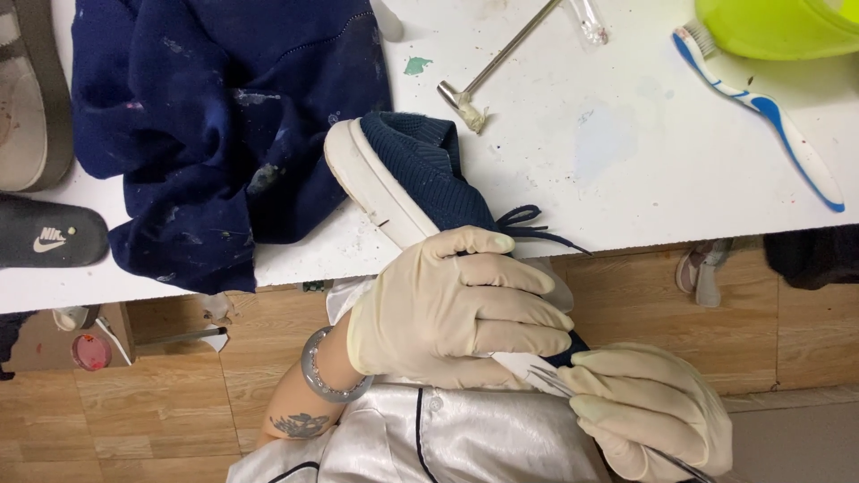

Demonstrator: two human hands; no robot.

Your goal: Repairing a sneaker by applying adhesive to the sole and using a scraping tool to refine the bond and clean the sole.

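at the near edge of the white worktop (626,161), the gloved left hand (456,309) is wrapped tight around a navy knit sneaker (420,174), whose toe rests on the worktop and heel overhangs the edge. just beside it, the gloved right hand (649,407) pinches a thin metal tool (555,383) against the sole. a crumpled navy cloth (215,125) lies toward the left end, a blue toothbrush (761,103) near the far right corner.

Just one head-worn cam here, looking steeply down and close in on the gloved hands at the white table (626,170) edge, wood floor (170,402) showing below.
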